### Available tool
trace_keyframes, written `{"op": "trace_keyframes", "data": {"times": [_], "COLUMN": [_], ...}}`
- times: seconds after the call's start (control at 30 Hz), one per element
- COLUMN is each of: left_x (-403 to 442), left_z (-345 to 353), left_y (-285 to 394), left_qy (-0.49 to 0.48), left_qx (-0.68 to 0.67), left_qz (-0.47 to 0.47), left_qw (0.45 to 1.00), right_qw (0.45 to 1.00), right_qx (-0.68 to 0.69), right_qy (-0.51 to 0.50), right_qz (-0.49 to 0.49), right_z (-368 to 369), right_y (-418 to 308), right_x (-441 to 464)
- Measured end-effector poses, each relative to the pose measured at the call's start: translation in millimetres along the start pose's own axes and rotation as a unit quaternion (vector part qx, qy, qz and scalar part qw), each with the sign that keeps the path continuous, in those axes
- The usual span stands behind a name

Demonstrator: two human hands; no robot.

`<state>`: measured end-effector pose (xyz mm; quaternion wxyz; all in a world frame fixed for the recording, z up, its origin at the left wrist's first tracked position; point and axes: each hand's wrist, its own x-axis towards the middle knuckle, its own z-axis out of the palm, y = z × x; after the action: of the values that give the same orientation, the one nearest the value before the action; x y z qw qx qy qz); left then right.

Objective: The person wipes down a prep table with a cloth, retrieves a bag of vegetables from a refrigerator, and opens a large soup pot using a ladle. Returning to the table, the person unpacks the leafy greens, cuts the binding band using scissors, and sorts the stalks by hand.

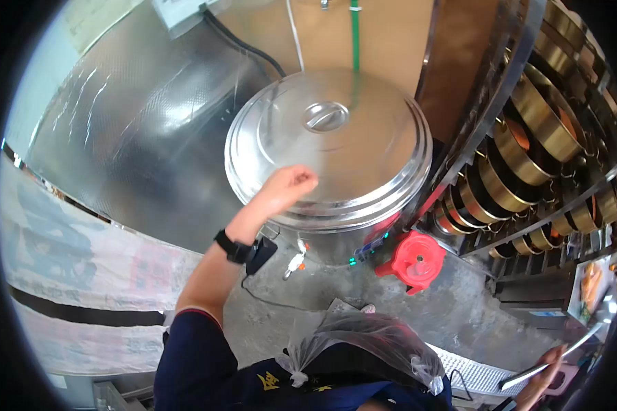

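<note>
A large round metal pot stands at the centre, covered by a shiny lid (384,144) with a recessed handle (326,117) on top. My left hand (291,186) is over the near left part of the lid, fingers curled closed, with a dark band on the wrist. Whether anything is inside those fingers is hidden. At the lower right, my right hand (545,373) is wrapped round the dark handle of a long metal utensil (579,341), whose far end points up and right.
A red plastic jug (418,260) stands on the concrete floor (473,308) right of the pot. Racks of brass-coloured pans (504,178) line the right side. A cable (274,301) runs across the floor. Foil-like sheeting (151,137) covers the left, and a grey box hangs above.
</note>
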<state>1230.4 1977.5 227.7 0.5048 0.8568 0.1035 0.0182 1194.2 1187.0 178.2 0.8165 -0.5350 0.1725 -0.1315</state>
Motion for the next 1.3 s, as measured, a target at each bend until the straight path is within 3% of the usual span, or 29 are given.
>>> {"op": "trace_keyframes", "data": {"times": [0.03,0.07,0.13,0.17,0.2,0.23,0.27,0.33,0.4,0.43,0.5,0.53,0.57,0.63,0.77,0.83,0.9,1.1,1.17,1.3], "left_x": [18.8,36.2,67.5,83.7,99.9,114.4,126.4,145.4,162.9,171.3,191.0,199.4,206.0,220.6,259.0,265.1,279.3,288.7,277.8,268.7], "left_z": [-1.9,-4.1,-9.6,-12.0,-14.8,-16.1,-15.4,-17.7,-19.1,-20.8,-29.6,-34.2,-38.6,-46.6,-45.7,-36.8,-34.0,-40.7,-40.0,-65.8], "left_y": [1.6,2.4,1.6,-2.4,-4.4,-7.1,-11.2,-8.6,-8.0,-10.3,-13.8,-13.8,-17.9,-29.6,-48.0,-35.2,-42.0,-57.7,-43.9,-26.4], "left_qy": [-0.005,-0.012,-0.026,0.004,0.038,0.033,0.051,0.059,0.059,0.048,0.039,0.034,0.029,0.059,0.023,-0.065,-0.088,-0.116,-0.130,-0.087], "left_qx": [0.005,0.000,0.010,0.065,0.118,0.127,0.133,0.148,0.262,0.266,0.333,0.381,0.383,0.447,0.463,0.470,0.484,0.509,0.408,0.414], "left_qz": [0.000,-0.047,-0.098,-0.125,-0.149,-0.147,-0.162,-0.178,-0.161,-0.163,-0.163,-0.145,-0.145,-0.036,-0.011,-0.051,-0.038,0.064,-0.041,0.009], "left_qw": [1.000,0.999,0.995,0.990,0.981,0.980,0.976,0.971,0.950,0.949,0.928,0.912,0.912,0.892,0.886,0.879,0.870,0.850,0.902,0.906], "right_qw": [0.998,0.989,0.969,0.952,0.941,0.910,0.892,0.887,0.889,0.877,0.879,0.849,0.816,0.833,0.858,0.868,0.890,0.909,0.913,0.909], "right_qx": [-0.023,-0.147,-0.160,-0.119,-0.157,-0.150,-0.236,-0.210,-0.225,-0.195,-0.111,-0.133,-0.223,-0.406,-0.378,-0.348,-0.278,-0.287,-0.277,-0.254], "right_qy": [0.037,0.029,0.055,-0.021,0.012,0.068,0.008,-0.041,-0.076,-0.057,-0.116,-0.075,-0.101,-0.099,-0.050,-0.016,0.013,-0.024,-0.054,-0.097], "right_qz": [0.045,-0.006,0.178,0.281,0.301,0.380,0.386,0.410,0.391,0.436,0.448,0.505,0.524,0.362,0.344,0.354,0.361,0.300,0.294,0.316], "right_z": [-26.8,99.0,-1.2,-65.6,-65.7,-65.3,-36.9,-29.1,13.3,15.9,39.1,71.2,55.9,35.0,61.4,83.0,118.3,172.2,185.0,219.0], "right_y": [22.6,20.7,87.4,134.4,163.7,183.3,181.9,197.0,187.4,187.5,171.6,156.7,168.4,193.8,205.0,205.8,190.6,156.3,148.1,135.0], "right_x": [-8.0,-100.1,-66.8,-53.3,-70.4,-77.9,-88.7,-100.3,-110.0,-107.4,-108.8,-114.3,-120.8,-139.9,-185.9,-208.7,-223.1,-245.4,-244.7,-233.3]}}
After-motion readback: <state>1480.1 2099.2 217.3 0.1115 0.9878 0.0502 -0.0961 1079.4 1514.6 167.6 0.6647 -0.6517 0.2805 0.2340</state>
